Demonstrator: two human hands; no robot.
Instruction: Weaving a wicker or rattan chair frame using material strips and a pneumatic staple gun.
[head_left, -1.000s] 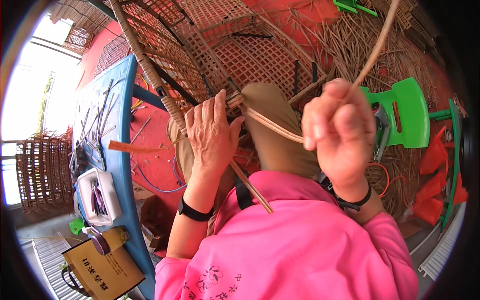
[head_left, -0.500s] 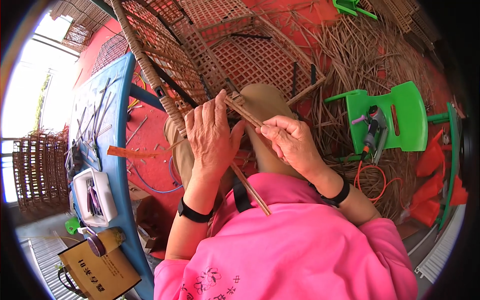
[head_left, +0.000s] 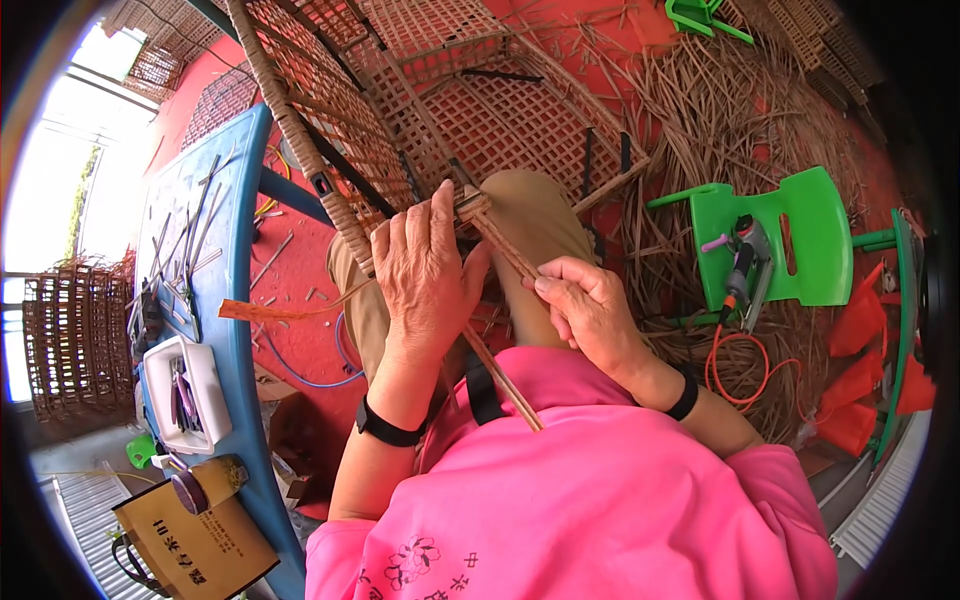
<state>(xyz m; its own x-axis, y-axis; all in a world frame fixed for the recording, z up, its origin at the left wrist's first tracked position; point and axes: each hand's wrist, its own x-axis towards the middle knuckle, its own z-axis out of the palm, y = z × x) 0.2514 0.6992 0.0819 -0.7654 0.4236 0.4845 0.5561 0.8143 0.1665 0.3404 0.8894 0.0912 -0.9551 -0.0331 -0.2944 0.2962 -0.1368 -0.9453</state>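
My right hand pinches the end of a flat brown cane strip. The strip stretches from a wrapped joint down to my thumb and forefinger. My left hand lies with its fingers stretched out and thumb apart, over a thin rod beside the joint; what its palm touches is hidden. Below that hand the lower rod slants toward my pink shirt. A loose strip tail sticks out to the left of my wrist. The woven wicker frame leans just beyond my left hand.
A blue table on the left bears thin sticks, a white tray, a lidded jar and a paper bag. A power tool with an orange hose rests on a green chair. Loose strips pile on the red floor.
My right hand has moved down and slightly to the right, drawing the strip to a steeper slant. The wrapped joint shows more. My left hand has stayed nearly still.
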